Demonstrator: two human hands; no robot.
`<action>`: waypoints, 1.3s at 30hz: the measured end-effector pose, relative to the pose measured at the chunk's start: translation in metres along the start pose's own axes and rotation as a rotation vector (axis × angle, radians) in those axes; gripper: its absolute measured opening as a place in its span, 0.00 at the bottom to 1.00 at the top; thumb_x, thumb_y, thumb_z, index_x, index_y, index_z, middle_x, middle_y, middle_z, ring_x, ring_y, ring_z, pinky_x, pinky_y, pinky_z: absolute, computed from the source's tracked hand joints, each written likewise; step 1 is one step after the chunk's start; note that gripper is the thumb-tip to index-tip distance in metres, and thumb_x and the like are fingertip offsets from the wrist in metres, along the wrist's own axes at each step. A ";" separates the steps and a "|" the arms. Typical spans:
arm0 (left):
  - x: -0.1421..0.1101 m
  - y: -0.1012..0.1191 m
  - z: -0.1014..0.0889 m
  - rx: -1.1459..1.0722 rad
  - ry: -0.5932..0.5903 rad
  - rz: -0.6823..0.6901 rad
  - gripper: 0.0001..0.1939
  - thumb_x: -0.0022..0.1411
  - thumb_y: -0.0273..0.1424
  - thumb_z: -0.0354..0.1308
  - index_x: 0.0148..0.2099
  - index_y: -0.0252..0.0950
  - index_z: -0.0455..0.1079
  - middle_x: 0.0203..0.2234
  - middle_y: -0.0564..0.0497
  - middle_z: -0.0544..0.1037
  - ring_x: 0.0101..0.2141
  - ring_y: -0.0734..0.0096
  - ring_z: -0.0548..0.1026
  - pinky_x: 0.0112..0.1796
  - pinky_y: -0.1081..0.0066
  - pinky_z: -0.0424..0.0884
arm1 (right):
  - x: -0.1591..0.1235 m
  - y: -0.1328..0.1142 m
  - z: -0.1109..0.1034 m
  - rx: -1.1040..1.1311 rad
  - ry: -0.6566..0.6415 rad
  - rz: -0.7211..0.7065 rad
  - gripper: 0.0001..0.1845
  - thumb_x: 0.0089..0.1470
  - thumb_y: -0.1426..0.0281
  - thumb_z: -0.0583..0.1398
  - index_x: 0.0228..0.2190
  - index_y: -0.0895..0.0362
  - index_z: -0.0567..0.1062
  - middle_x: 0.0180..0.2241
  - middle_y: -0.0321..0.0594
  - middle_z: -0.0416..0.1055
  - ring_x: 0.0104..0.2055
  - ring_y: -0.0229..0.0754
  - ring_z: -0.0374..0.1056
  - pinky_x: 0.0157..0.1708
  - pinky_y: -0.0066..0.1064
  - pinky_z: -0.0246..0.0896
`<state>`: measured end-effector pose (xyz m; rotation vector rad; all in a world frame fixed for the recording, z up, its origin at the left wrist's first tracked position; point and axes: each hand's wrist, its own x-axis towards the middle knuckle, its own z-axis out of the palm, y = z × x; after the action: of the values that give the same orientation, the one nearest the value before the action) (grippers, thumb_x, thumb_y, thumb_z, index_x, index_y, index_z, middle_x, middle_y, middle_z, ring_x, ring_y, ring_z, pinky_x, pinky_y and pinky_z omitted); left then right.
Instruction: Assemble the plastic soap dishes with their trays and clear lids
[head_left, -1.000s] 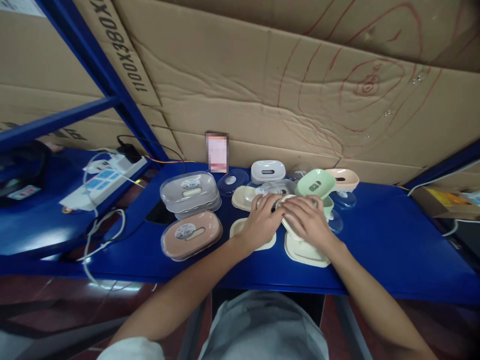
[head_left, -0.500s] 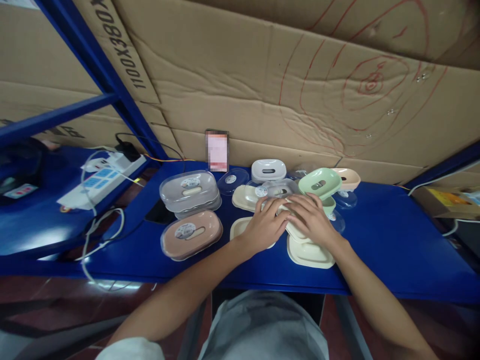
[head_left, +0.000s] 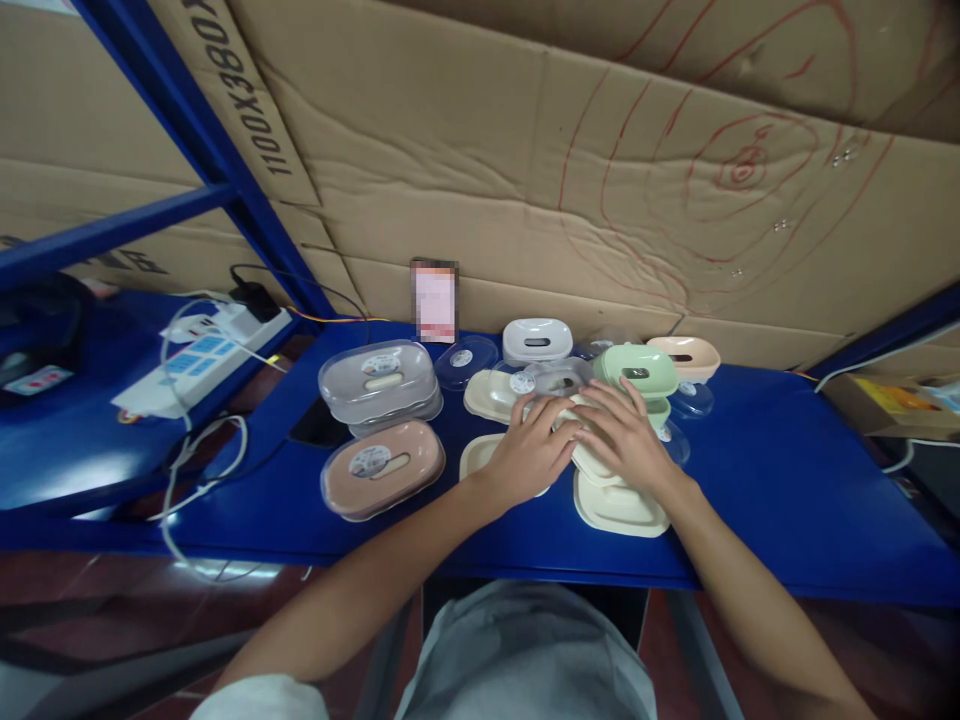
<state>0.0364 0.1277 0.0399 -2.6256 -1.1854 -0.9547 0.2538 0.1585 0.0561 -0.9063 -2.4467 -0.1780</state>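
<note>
My left hand (head_left: 534, 447) lies palm down with its fingers stretched toward the right, over a cream oval tray (head_left: 480, 456) and touching a cream piece between the hands. My right hand (head_left: 622, 435) has its fingers spread over that cream piece (head_left: 592, 466), whose edge shows below the palm. Another cream tray (head_left: 621, 512) is partly under it, nearer me. Just beyond my right fingertips, a light green slotted box part (head_left: 641, 372) rests on a second green piece (head_left: 660, 411). A cream tray (head_left: 489, 396) with clear lids (head_left: 559, 378) lies behind my left hand.
Clear-covered grey boxes (head_left: 382, 385) are stacked at left, above a pink covered box (head_left: 384, 468). A white box (head_left: 536, 341) and a peach one (head_left: 684, 357) stand at the back. A phone (head_left: 435, 300) leans on the cardboard; a power strip (head_left: 202, 365) lies far left.
The green slotted part has tipped from a tilt to nearly level on the green piece below. My right fingers have shifted slightly; my left hand stays almost still.
</note>
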 end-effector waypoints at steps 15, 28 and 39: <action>-0.218 -0.044 -0.131 0.124 -0.005 -0.668 0.32 0.72 0.51 0.55 0.74 0.55 0.59 0.72 0.42 0.59 0.66 0.33 0.68 0.58 0.33 0.72 | -0.116 -0.079 -0.019 0.002 -0.135 -0.026 0.31 0.65 0.86 0.51 0.63 0.55 0.73 0.62 0.44 0.75 0.71 0.48 0.64 0.72 0.52 0.55; -0.168 0.022 -0.095 -0.125 0.124 -0.398 0.21 0.70 0.36 0.64 0.62 0.48 0.70 0.69 0.42 0.65 0.65 0.47 0.72 0.57 0.50 0.80 | -0.009 -0.116 0.010 0.369 -0.157 -0.218 0.38 0.67 0.53 0.64 0.71 0.53 0.65 0.74 0.49 0.57 0.79 0.51 0.42 0.76 0.52 0.50; 0.008 -0.073 -0.043 -0.134 -0.067 -0.082 0.21 0.76 0.39 0.55 0.66 0.41 0.70 0.64 0.41 0.74 0.68 0.49 0.66 0.68 0.45 0.61 | 0.034 0.053 -0.044 0.024 0.017 0.226 0.30 0.71 0.53 0.57 0.68 0.49 0.69 0.73 0.51 0.60 0.75 0.61 0.55 0.70 0.64 0.54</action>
<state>-0.0332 0.1684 0.0678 -2.7527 -1.2974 -1.0007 0.2848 0.2058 0.1078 -1.1554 -2.3043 -0.0747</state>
